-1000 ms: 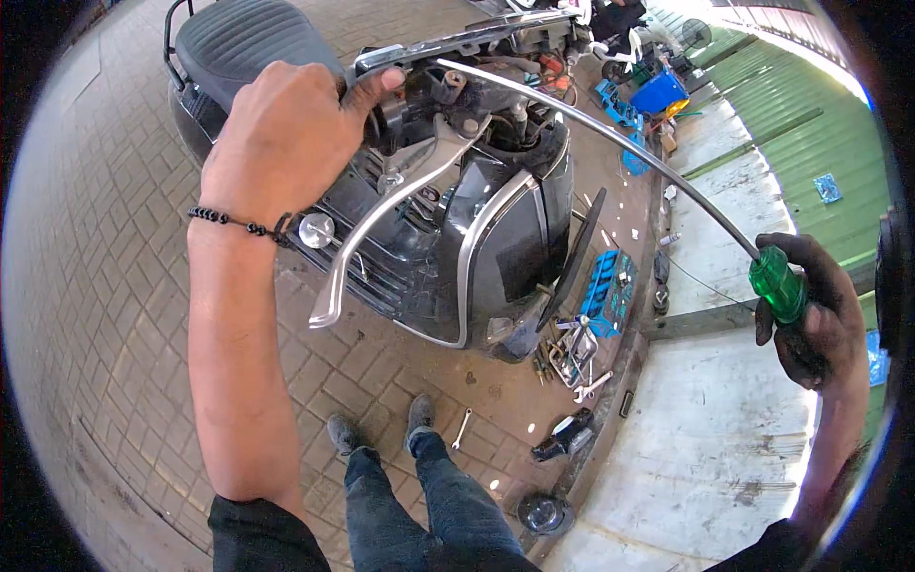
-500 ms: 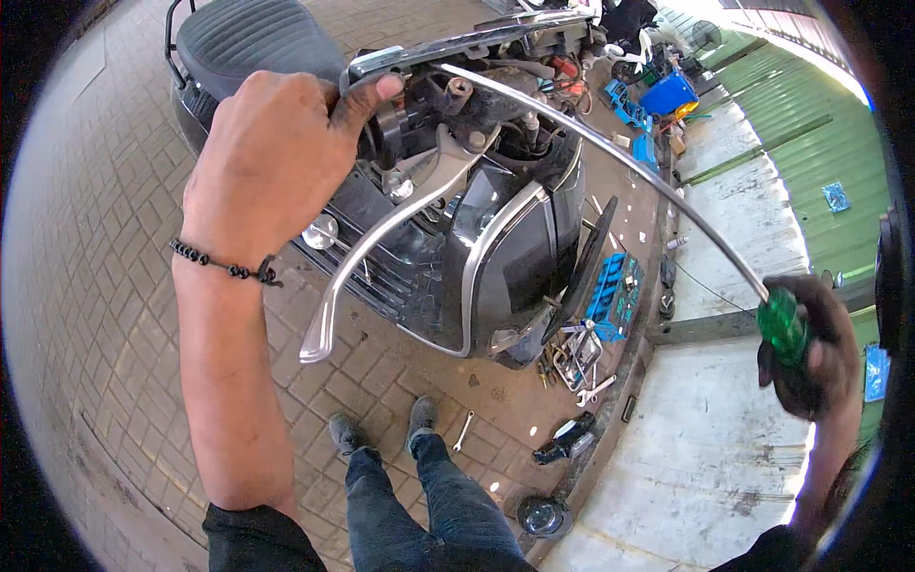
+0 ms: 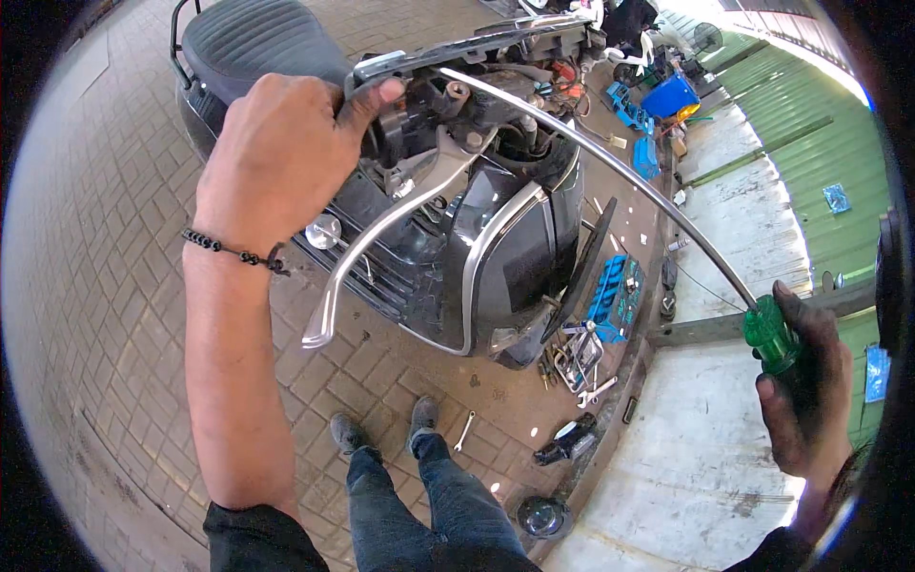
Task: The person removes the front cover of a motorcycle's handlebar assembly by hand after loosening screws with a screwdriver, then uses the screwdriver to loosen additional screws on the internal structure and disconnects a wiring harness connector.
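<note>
My left hand (image 3: 276, 162) is closed round the scooter's handlebar grip (image 3: 388, 141), its thumb up against the underside of the handlebar cover (image 3: 467, 48). A silver brake lever (image 3: 381, 225) curves out below that hand. At the far right, my right hand (image 3: 815, 391) holds a long screwdriver (image 3: 629, 173) by its green handle, thumb and forefinger spread along it. The steel shaft looks bowed in this lens and reaches up left to the handlebar's inner parts, under the cover. Its tip is hidden there.
The black scooter (image 3: 496, 238) stands on brick paving, its seat (image 3: 262, 43) at upper left. A blue toolbox (image 3: 610, 296), loose spanners (image 3: 464, 431) and a round dark part (image 3: 543, 516) lie on the ground. A green and white metal wall (image 3: 734, 400) runs along the right.
The screwdriver handle has shifted slightly left and downward. My right hand's fingers have loosened and spread on it. My left hand stays on the grip.
</note>
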`<move>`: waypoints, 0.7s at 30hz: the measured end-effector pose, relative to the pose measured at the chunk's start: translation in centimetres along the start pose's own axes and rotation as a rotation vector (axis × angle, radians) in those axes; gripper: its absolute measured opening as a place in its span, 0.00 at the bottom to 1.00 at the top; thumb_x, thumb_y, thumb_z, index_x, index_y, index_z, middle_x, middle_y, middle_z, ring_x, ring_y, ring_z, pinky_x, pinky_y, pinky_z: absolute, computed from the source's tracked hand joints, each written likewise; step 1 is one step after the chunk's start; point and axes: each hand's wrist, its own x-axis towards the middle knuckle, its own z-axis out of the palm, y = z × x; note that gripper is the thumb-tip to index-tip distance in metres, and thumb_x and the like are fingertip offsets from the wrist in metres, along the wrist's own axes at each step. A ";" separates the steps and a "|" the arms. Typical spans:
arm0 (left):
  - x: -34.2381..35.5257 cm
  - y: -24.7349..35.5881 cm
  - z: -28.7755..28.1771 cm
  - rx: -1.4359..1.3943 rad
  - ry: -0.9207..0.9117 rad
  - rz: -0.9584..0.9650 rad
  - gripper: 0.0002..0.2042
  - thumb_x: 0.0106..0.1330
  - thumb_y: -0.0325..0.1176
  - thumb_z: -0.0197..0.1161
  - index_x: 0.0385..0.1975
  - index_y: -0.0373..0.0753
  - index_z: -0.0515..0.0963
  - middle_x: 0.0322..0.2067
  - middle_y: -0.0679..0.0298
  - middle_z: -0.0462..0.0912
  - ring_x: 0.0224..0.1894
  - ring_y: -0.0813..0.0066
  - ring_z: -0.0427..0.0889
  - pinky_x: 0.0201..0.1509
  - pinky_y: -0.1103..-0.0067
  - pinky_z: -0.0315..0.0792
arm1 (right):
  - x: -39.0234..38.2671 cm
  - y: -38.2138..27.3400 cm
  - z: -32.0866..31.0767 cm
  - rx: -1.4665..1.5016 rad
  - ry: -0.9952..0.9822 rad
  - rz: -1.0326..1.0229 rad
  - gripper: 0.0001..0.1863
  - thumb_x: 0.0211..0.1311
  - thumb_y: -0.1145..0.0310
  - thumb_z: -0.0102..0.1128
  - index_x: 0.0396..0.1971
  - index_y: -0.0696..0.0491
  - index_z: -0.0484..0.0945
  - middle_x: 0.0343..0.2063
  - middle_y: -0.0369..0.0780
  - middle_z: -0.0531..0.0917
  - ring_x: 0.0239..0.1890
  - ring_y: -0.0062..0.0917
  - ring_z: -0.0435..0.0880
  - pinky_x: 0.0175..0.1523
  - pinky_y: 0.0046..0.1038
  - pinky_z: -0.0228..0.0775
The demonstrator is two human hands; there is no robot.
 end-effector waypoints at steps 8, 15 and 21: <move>0.2 0.4 0.1 -0.044 0.001 0.047 0.33 0.65 0.57 0.47 0.16 0.28 0.77 0.18 0.42 0.75 0.28 0.40 0.76 0.34 0.60 0.72 | -1.0 -0.7 -0.2 -0.221 -0.069 -0.135 0.39 0.47 0.75 0.63 0.61 0.61 0.55 0.42 0.53 0.74 0.35 0.43 0.78 0.37 0.37 0.73; 0.3 0.2 0.2 0.038 0.009 0.041 0.33 0.65 0.58 0.46 0.17 0.28 0.77 0.19 0.42 0.75 0.29 0.41 0.77 0.35 0.60 0.72 | -1.2 0.2 3.2 -0.414 -0.004 -0.205 0.45 0.43 0.79 0.60 0.65 0.56 0.49 0.38 0.54 0.73 0.28 0.43 0.76 0.26 0.37 0.71; 0.3 -0.5 0.2 0.075 0.042 0.087 0.35 0.65 0.59 0.45 0.15 0.27 0.76 0.19 0.41 0.75 0.29 0.41 0.76 0.37 0.61 0.71 | -3.4 2.6 3.8 0.411 0.267 0.142 0.43 0.51 0.58 0.64 0.62 0.59 0.53 0.47 0.48 0.73 0.48 0.32 0.74 0.51 0.30 0.68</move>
